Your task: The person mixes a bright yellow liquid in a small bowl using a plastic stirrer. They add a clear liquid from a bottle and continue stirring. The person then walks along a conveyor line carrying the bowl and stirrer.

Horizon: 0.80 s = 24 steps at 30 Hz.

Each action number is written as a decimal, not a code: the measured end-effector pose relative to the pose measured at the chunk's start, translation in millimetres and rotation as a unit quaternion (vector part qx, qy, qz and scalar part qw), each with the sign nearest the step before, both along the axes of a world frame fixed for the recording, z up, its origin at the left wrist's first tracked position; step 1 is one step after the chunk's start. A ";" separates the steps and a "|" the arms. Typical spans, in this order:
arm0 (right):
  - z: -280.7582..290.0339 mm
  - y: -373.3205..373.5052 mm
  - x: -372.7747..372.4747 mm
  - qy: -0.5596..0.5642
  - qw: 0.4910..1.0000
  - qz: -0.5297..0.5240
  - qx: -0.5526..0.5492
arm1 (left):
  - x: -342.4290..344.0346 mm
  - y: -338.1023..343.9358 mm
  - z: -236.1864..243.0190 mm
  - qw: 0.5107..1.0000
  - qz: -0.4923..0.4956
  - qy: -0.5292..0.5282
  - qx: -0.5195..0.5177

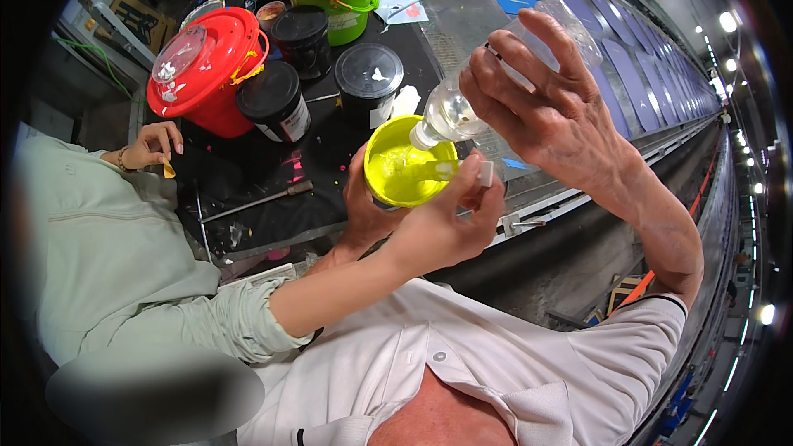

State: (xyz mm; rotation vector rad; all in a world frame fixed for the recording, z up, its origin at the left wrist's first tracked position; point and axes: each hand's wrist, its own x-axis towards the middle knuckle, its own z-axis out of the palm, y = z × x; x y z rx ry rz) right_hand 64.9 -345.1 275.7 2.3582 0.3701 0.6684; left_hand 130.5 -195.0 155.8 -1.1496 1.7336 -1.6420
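A small tub of bright yellow paint (396,167) is held by my left hand (361,213), whose fingers wrap its left side. My left forearm is partly hidden behind a co-worker's arm. My right hand (529,87) grips a clear plastic bottle (453,111), tilted neck down, its mouth over the tub's rim. A clear liquid shows inside the bottle. The hand of a co-worker (450,227) in a pale green sleeve holds a flat stirring stick (438,171), coated yellow, dipping into the paint.
Black lidded jars (369,83), a red bucket (206,74) and a green bucket with a red lid (347,26) stand behind the tub. A screwdriver-like tool (260,201) lies on the black table cover. The co-worker's other hand (151,147) is at left. Purple panels (628,74) run along the right.
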 end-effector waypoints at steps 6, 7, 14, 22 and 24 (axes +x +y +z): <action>2.1 -9.6 1.4 -0.014 1.000 -0.001 -0.001 | 43.5 34.4 14.1 0.996 -0.059 -0.069 -0.018; 1.8 -11.7 0.4 -0.007 1.000 -0.013 0.004 | 38.8 43.5 41.0 0.997 -0.057 0.053 -0.013; -3.8 -27.3 -15.6 0.051 0.995 -0.047 0.069 | 38.9 58.6 26.2 0.983 -0.012 0.183 -0.025; -33.7 -50.4 -47.7 0.072 0.965 -0.149 0.206 | 53.3 42.9 -52.7 0.996 0.050 -0.073 0.026; -43.2 -52.9 -52.1 0.069 0.947 -0.161 0.268 | 52.5 39.8 -58.8 0.983 0.059 -0.172 0.033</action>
